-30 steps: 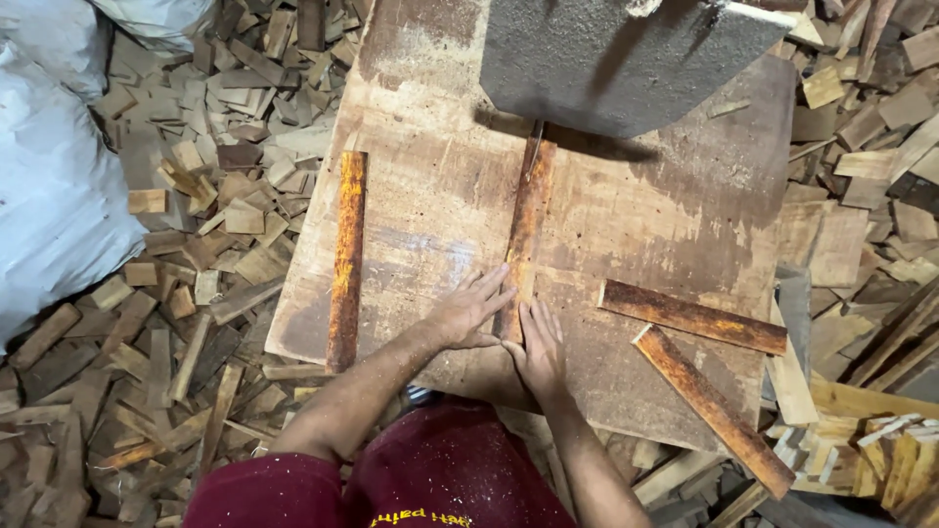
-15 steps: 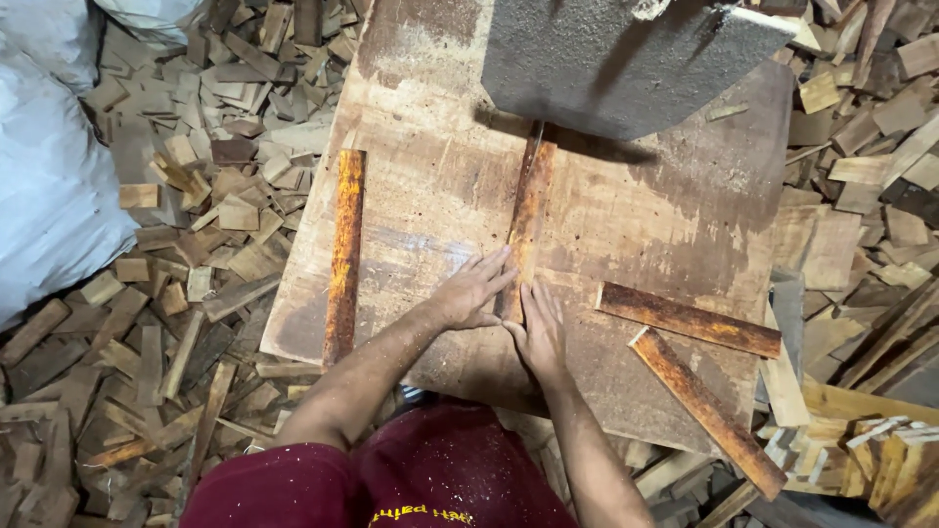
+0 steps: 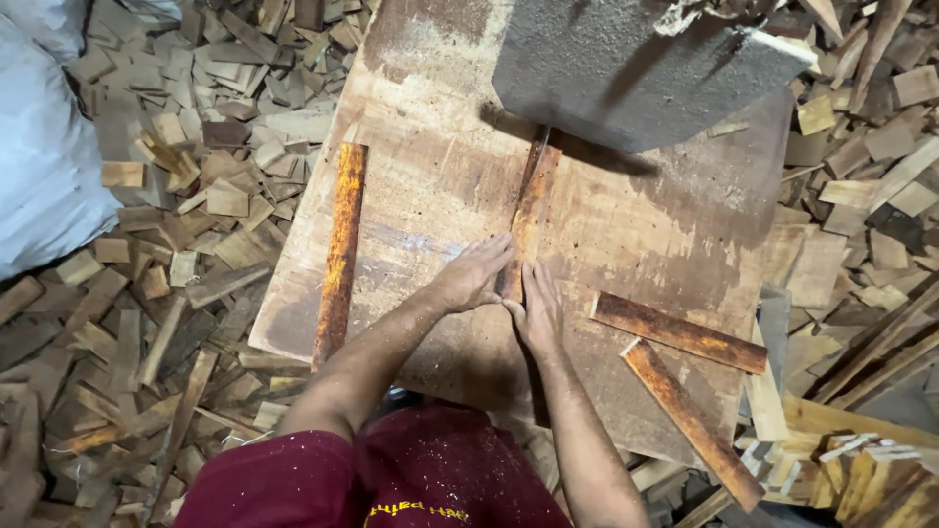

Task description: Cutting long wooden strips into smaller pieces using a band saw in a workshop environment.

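Closest to where I stand is the person's dark red shirt (image 3: 372, 479), dusted with sawdust, and from it both bare forearms run out toward twelve o'clock over the worn wooden table (image 3: 440, 186). The left hand (image 3: 474, 277) lies flat, fingers together and stretched, pressed against the left side of the near end of a narrow reddish wood strip (image 3: 526, 220); the right hand (image 3: 538, 308) sits just behind and right of that end, fingers also together and flat, thumb tip meeting the left one. Neither hand is closed round the strip; they flank and push on it. The strip's long axis runs from the fingertips toward roughly twelve to one o'clock, its far end going under the grey machine housing (image 3: 636, 68), where what it meets is hidden. The left hand reaches further along it, so it is the nearer one to the housing. At nine o'clock from the hands lies a long orange-stained strip (image 3: 339, 254), well apart; at three to four o'clock two more stained strips (image 3: 680, 332) lie at a slant near the table's edge. Beyond the table, offcuts (image 3: 186, 196) litter the floor, and a white sack (image 3: 44, 156) sits far at ten o'clock. Against half a second ago, hands and strip hold nearly the same places; the change is too slight to tell.
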